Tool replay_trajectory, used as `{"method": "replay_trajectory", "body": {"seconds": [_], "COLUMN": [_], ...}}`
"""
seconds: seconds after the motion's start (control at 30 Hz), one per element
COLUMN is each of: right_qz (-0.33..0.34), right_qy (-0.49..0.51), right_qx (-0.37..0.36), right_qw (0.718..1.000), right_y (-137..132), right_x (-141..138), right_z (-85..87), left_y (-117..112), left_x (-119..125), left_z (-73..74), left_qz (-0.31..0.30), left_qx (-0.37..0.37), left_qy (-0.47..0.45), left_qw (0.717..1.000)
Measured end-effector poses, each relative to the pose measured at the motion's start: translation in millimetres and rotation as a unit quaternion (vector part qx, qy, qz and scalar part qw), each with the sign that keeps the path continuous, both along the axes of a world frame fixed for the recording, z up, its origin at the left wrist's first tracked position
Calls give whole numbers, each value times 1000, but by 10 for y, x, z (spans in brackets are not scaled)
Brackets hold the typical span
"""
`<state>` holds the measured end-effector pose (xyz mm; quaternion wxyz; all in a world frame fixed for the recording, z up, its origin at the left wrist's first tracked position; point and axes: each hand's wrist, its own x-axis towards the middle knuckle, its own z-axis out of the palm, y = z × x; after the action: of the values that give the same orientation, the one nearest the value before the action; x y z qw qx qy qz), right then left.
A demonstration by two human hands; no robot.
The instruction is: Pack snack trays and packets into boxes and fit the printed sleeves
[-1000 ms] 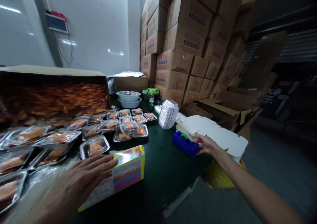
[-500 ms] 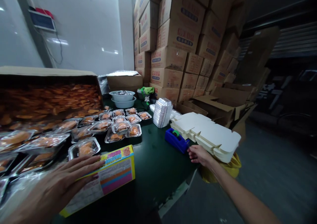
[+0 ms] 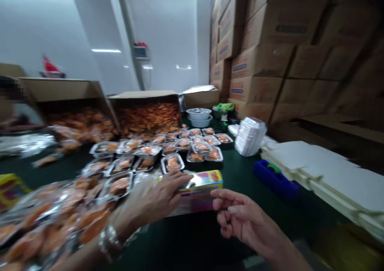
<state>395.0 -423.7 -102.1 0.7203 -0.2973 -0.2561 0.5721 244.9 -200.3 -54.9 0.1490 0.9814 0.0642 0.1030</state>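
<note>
Right hand (image 3: pixel 243 219) has come across from the blue tape dispenser (image 3: pixel 276 179) to the printed carton (image 3: pixel 199 193), now low centre on the dark green table (image 3: pixel 186 239). Left hand (image 3: pixel 153 199), bracelet (image 3: pixel 108 239) on the wrist, lies with its fingers over the carton's left end; whether it is clamped, cannot tell. Right fingers (image 3: pixel 225 203) are loosely curled and apart from the left hand, just beside the carton's right end; contact unclear. Sealed food trays (image 3: pixel 172 163) sit just beyond the carton. Flat white cardboard blanks (image 3: pixel 324 175) lie right of frame.
</note>
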Motion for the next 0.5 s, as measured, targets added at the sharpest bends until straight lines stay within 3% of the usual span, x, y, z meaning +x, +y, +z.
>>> {"method": "replay_trajectory", "body": {"seconds": [0.1,0.17,0.37,0.5], "right_qz": [57,71,71,53], "right_qy": [50,64,79,76], "right_qx": [-6,-24,-56,-69], "right_qw": [997,995,993,993], "right_y": [491,659,649,636], "right_x": [-138,-147,-133,-177], "right_z": [29,15,2,-94], "left_y": [51,98,87,51], "left_x": [-24,-32,-56,-44], "left_z": [62,50,-5,23], "left_qz": [43,41,-14,-26], "left_qx": [-150,-196,-103,-58], "left_qy": [16,-11,23,34], "left_qw": [988,980,994,997]}}
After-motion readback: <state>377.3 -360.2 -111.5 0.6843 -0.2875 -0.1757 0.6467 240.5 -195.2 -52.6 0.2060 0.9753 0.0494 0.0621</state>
